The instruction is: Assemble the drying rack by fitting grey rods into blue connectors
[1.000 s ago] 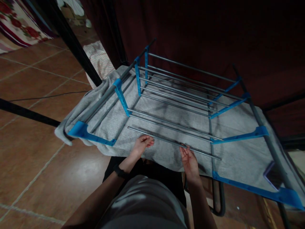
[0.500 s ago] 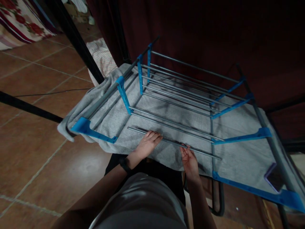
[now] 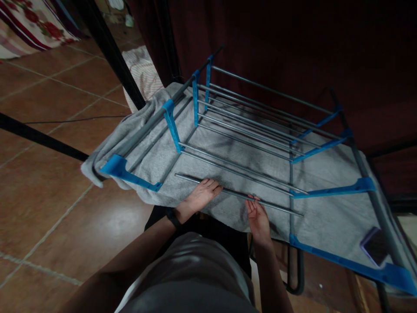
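A loose thin metal rod [image 3: 236, 194] is held just above the grey blanket in front of me. My left hand [image 3: 205, 193] closes over it from above, left of its middle. Palm up, my right hand [image 3: 257, 215] grips the same rod further right with its fingertips. Beyond the rod lies a metal rack [image 3: 241, 169] with blue plastic brackets and several crossbars. One blue bracket [image 3: 140, 179] at its near left and another blue bracket [image 3: 345, 258] at its near right have no rod between them.
The grey blanket [image 3: 329, 174] covers the surface under the rack. A phone [image 3: 374, 247] lies near the right tube. Black metal poles [image 3: 110, 52] rise at the left, over a tiled floor [image 3: 42, 208]. A dark red curtain [image 3: 276, 39] hangs behind.
The view has shifted slightly, so the rack appears a little further right. Both hands keep their hold on the rod, with hardly any movement.
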A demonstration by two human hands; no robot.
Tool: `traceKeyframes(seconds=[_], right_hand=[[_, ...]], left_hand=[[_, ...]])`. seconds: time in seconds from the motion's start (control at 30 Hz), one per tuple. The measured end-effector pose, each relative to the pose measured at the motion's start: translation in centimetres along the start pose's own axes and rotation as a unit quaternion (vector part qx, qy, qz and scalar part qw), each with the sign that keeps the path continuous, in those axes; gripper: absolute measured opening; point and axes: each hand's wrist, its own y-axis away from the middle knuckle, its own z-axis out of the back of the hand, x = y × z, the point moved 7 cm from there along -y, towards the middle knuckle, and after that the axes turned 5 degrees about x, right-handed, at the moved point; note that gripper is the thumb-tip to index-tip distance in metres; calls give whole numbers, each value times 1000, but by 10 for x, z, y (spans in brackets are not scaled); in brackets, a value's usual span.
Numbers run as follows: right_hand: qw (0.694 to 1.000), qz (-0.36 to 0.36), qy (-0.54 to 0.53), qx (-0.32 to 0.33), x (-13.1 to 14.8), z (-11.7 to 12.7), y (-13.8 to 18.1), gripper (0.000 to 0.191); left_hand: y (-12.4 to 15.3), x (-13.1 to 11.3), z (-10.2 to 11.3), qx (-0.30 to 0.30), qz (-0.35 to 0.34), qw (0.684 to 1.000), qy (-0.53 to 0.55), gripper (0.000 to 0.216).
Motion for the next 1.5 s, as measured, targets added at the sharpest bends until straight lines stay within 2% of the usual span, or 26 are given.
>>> traceKeyframes(seconds=[0.5,0.73,1.03,1.27,1.5], right_hand=[[1000,-11,20,0,1,-2,-2,17],[1000,-6,12,-1,2,-1,-1,14],[1000,-10,2,-8,0,-1,-2,15],[1000,5,-14,-9,-1,-5,-3,15],[999,12,-45,-2,0,-11,-5,18]], left_hand=[[-1,-4,-1,-2,-26,998,-52,27],[-3,-3,-3,-5,-29,1000,4,29],[1,0,-13,-4,-38,999,31,54],[5,12,-24,-3,-29,999,23,58],[1,21,-27,-28,-33,999,19,61]])
